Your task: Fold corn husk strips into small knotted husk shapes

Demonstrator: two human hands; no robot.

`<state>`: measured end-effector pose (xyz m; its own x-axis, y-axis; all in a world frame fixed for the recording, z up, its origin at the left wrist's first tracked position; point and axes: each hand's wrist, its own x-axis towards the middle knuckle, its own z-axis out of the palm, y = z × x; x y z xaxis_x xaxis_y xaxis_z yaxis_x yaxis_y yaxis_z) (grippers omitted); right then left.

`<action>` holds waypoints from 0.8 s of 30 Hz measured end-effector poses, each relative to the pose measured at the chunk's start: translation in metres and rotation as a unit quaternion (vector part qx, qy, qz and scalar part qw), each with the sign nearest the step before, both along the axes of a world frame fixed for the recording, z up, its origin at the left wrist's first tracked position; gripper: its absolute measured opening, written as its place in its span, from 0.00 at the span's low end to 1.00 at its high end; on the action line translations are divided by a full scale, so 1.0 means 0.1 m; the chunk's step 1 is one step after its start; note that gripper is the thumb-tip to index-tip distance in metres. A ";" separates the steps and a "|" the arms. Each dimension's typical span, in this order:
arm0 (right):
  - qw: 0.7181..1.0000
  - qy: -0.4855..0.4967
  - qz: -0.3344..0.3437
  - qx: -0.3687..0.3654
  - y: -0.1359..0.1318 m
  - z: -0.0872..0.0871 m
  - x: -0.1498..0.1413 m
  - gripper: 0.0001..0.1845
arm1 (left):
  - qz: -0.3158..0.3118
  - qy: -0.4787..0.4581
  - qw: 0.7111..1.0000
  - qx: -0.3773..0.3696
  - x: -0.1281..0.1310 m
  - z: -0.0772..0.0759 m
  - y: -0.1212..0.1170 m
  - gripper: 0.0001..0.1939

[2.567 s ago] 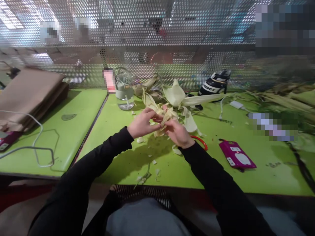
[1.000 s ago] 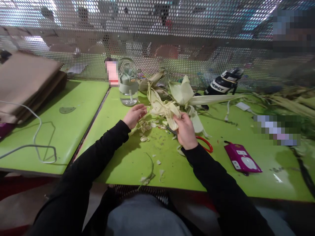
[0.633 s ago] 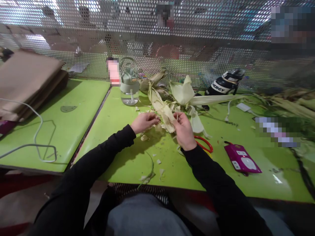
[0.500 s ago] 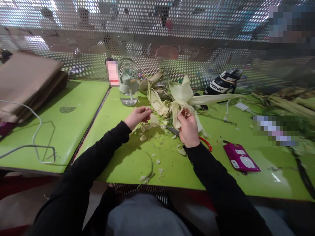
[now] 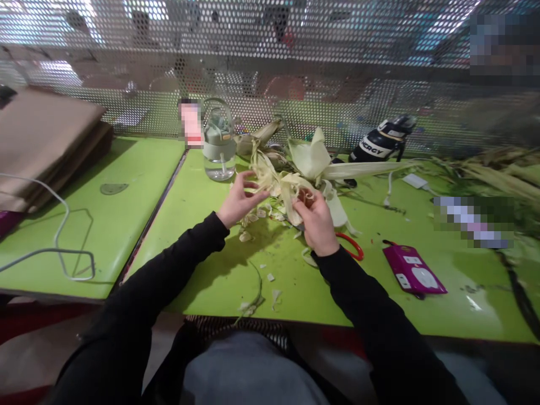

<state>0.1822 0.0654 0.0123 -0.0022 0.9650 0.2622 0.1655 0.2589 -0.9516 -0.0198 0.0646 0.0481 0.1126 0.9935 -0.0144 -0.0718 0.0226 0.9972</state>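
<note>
Pinched between the fingers of my right hand [image 5: 317, 220] is a pale, curling corn husk [image 5: 291, 197]. My left hand [image 5: 240, 201] is just left of it, thumb and fingers apart with nothing between them, close to the husk's edge. Behind the hands rises a broad, pale piece of husk [image 5: 310, 157], and a long strip of husk [image 5: 367, 169] stretches to the right. Small husk scraps [image 5: 247, 233] lie below my left hand. Scissors with a red handle [image 5: 352, 247] lie partly hidden under my right hand.
A clear water bottle [image 5: 220, 154] stands behind my left hand; a black bottle [image 5: 377, 143] leans at the back right. A purple packet [image 5: 413, 270] lies right on the green table [image 5: 169, 281]. Brown paper bags [image 5: 46, 140] are at left, a perforated metal screen [image 5: 236, 62] behind.
My left hand has opened from a pinch and moved slightly right, toward the husk. The husk in my right hand has shifted a little left with that hand.
</note>
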 end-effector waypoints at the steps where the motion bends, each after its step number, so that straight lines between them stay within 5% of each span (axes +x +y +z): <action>1: 1.000 0.028 0.001 -0.011 -0.03 0.00 -0.03 0.22 | -0.044 0.006 0.999 -0.013 0.03 0.01 -0.03 0.21; 3: 0.998 0.049 0.029 -0.040 -0.08 0.02 -0.09 0.22 | -0.108 -0.020 0.992 -0.064 0.08 0.01 -0.05 0.06; 8: 0.996 0.066 0.045 -0.040 -0.13 0.07 -0.13 0.20 | -0.099 -0.140 0.969 -0.178 0.11 -0.01 -0.05 0.08; 14: 0.999 -0.014 0.023 0.019 -0.20 0.13 -0.12 0.20 | -0.167 -0.104 0.975 -0.104 0.11 -0.07 -0.06 0.03; 19: 0.998 0.022 -0.041 0.050 -0.20 0.10 -0.16 0.20 | -0.131 -0.095 0.983 -0.090 0.10 -0.10 -0.01 0.04; 24: 0.994 0.092 -0.014 -0.052 -0.10 0.11 -0.10 0.19 | -0.077 -0.098 0.985 -0.120 0.10 -0.06 -0.03 0.08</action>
<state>0.1721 0.0558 0.0233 0.0631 0.9859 0.1550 -0.0076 0.1558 -0.9878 -0.0103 0.0613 0.0419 0.2860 0.9351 -0.2093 -0.2399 0.2813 0.9291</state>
